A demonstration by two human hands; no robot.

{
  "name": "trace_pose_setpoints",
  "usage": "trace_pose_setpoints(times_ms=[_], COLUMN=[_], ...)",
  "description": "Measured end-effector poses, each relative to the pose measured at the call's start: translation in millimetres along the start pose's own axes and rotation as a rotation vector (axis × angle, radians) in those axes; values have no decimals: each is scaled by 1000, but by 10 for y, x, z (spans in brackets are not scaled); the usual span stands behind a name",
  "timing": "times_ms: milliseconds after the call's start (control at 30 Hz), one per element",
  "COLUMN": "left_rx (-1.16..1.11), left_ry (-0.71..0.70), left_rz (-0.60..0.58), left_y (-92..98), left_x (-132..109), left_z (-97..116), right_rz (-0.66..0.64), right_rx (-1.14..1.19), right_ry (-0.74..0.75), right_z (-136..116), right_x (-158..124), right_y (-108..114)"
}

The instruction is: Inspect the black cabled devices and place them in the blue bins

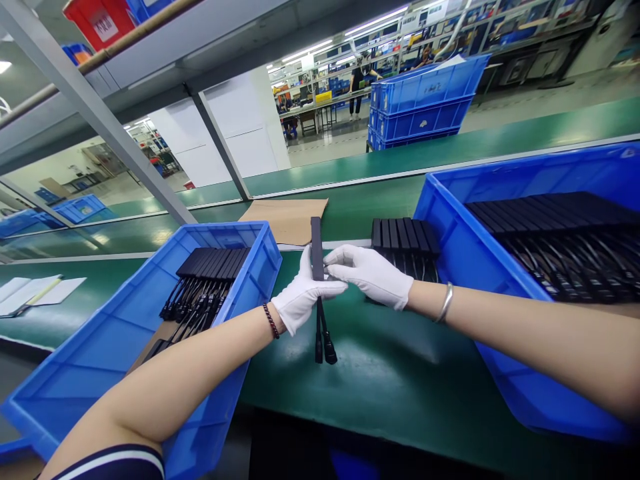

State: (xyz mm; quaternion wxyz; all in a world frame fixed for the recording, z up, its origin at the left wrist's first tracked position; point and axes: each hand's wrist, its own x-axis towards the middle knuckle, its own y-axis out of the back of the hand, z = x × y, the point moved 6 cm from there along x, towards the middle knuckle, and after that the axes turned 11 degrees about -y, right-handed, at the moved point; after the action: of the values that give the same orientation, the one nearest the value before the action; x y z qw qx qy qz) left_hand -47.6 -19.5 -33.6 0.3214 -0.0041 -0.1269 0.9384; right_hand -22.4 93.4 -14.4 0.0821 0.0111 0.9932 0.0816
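Observation:
Both my hands wear white gloves and meet over the green bench. My left hand is closed round a slim black bar-shaped part held upright, with two black cable plugs dangling below it. My right hand pinches the same part from the right at its lower end. A short row of the same black parts lies on the bench just beyond my right hand.
A blue crate on the left holds a row of black parts with cables. A bigger blue crate on the right is packed with more. A cardboard sheet lies behind; papers lie far left. Stacked blue crates stand beyond the belt.

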Motion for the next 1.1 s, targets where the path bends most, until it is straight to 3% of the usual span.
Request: trace_pose_setpoints(times_ms=[100, 200, 333, 433, 500, 567, 667, 733, 767, 833, 1000, 1100], left_rx=[-52, -126, -173, -72, -19, 27, 99, 146, 172, 222, 356, 447], left_ry=[-49, 19, 180, 100, 53, 61, 137, 175, 183, 179, 90, 20], left_rz=[12, 23, 63, 125, 200, 260, 282, 278, 276, 284, 342, 348], left_y=[31, 42, 63, 171, 287, 401, 499, 512, 504, 472, 331, 208], left_x=[49, 78, 100, 174, 220, 251, 277, 305, 332, 433, 941, 1254], left_z=[-37, -125, -237, -199, -181, -199, -279, -331, -352, -383, -490, -644], right_rz=[-46, -46, 95, 211, 239, 124, -374, -712, -819, -888, -837, -924], right_rx=[42, 55, 65, -54, -256, -573, -1168, -1444, -1515, -1563, -1527, -1499], right_ry=[-15, -9, 97, 144, 225, 428, 746, 799, 793, 784, 805, 739], right_z=[15, 23, 5, 5, -44, -127, 12, 232, 305, 340, 214, 255], right_x=[-4, 9, 80, 98, 16, -167, -572, -784, -845, -889, -884, -891], right_y=[-41, -36, 101, 143, 51, -220, -804, -1003, -1039, -1049, -1004, -1036])
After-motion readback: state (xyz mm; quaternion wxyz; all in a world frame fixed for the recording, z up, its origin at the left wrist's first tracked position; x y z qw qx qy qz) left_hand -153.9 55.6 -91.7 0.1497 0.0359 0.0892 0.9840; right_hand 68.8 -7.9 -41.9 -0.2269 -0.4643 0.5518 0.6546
